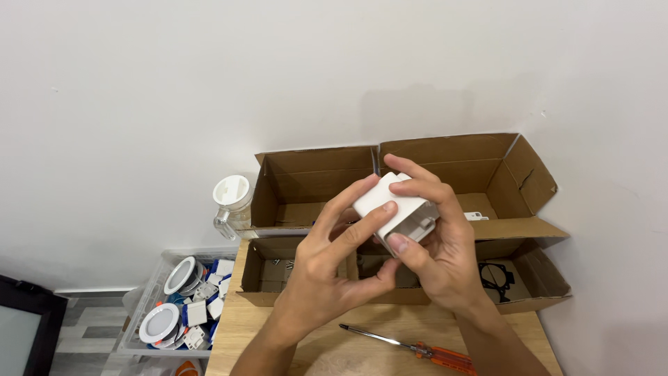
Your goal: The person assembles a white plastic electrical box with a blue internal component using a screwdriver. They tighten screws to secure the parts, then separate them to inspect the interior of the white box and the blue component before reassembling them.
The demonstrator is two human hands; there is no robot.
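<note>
Both my hands hold a small white plastic box (390, 205) up in front of the cardboard boxes. My left hand (330, 268) grips it from the left, with fingers laid across its top and side. My right hand (438, 254) wraps it from the right, thumb on the open lower edge. The box's open side faces down and to the right. On the wooden table (313, 345) below lies a screwdriver (410, 345) with an orange handle, apart from both hands.
Several open cardboard boxes (480, 167) stand against the white wall; one holds a black gasket-like part (497, 278). A clear jar with a white lid (233, 202) stands at the left. Beside the table a clear bin (139, 320) holds round white lamps and small parts.
</note>
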